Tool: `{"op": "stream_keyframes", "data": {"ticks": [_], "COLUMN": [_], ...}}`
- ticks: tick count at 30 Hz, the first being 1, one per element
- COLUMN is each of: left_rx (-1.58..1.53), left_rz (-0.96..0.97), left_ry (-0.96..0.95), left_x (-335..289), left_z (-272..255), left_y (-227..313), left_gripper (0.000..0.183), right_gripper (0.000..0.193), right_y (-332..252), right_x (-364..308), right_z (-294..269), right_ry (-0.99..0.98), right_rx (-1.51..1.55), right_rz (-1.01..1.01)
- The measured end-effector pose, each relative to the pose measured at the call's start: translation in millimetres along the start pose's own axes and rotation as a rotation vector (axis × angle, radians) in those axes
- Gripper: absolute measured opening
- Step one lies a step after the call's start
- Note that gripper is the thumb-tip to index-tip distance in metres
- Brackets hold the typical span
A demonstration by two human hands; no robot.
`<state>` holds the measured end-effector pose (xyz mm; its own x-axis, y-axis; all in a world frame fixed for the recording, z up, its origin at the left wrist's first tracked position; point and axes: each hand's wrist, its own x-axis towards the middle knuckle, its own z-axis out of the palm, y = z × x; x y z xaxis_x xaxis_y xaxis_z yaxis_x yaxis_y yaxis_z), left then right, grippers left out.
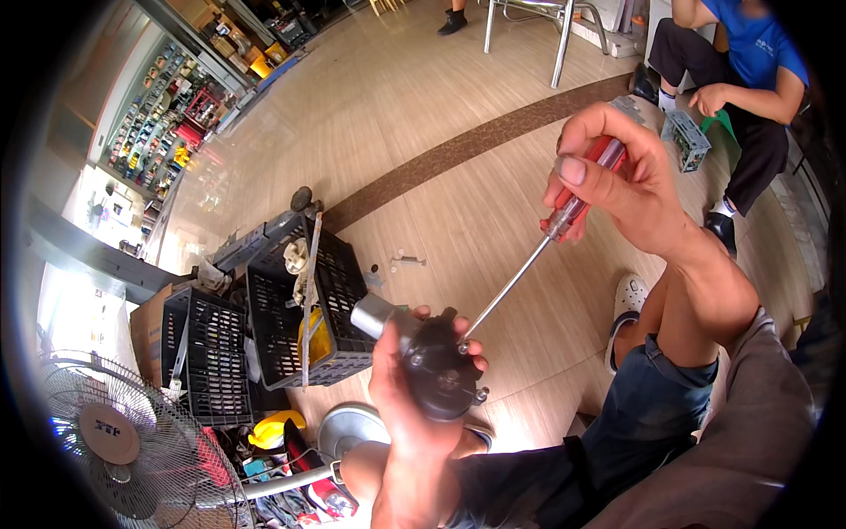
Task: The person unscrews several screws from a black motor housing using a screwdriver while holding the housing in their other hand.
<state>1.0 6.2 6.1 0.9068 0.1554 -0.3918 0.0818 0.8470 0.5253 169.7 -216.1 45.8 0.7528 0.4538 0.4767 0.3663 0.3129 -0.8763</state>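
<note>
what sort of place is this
Probably a small repair workshop or hardware shop: a screwdriver is held at a dark motor-like part, black plastic crates stand close by, and rows of small goods show at upper left.

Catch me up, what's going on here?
Someone is working on a black motor-like part, held in their left hand. Their right hand grips a red-handled screwdriver, its tip at a screw near the part's edge. Can't tell if it's turning. Black crates and a fan stand to the left.
</note>
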Motion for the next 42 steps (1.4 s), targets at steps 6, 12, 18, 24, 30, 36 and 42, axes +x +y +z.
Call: {"op": "stream_keyframes", "data": {"ticks": [6,12,18,24,30,36,42], "left_rx": [0.001,0.027,0.015,0.042,0.047,0.032,0.044], "left_rz": [0.037,0.029,0.021,0.041,0.043,0.038,0.040], "left_ry": [-0.029,-0.030,-0.031,-0.035,-0.036,-0.041,-0.039], "left_x": [-4.9,-6.0,-5.4,-6.3,-6.5,-6.6,-6.7], "left_z": [3.0,3.8,3.0,4.5,3.8,3.7,4.6], "left_y": [5.8,3.1,1.9,1.6,1.7,1.4,1.3], "left_gripper": [0.038,0.036,0.036,0.036,0.035,0.035,0.035], "right_gripper": [0.015,0.014,0.014,0.015,0.014,0.013,0.014], "right_y": [-0.2,-0.5,4.3,3.9,2.6,0.0,-1.8], "right_x": [-4.1,-5.8,-8.6,-8.9,-8.8,-9.5,-9.8], "right_z": [1.8,4.0,5.1,5.4,5.7,5.6,5.0], "right_ry": [-0.009,-0.031,-0.059,-0.091,-0.093,-0.067,-0.063], "right_rx": [-0.017,-0.012,-0.011,-0.003,-0.016,0.005,0.008], "right_rz": [-0.031,-0.039,-0.063,-0.070,-0.092,-0.075,-0.072]}}
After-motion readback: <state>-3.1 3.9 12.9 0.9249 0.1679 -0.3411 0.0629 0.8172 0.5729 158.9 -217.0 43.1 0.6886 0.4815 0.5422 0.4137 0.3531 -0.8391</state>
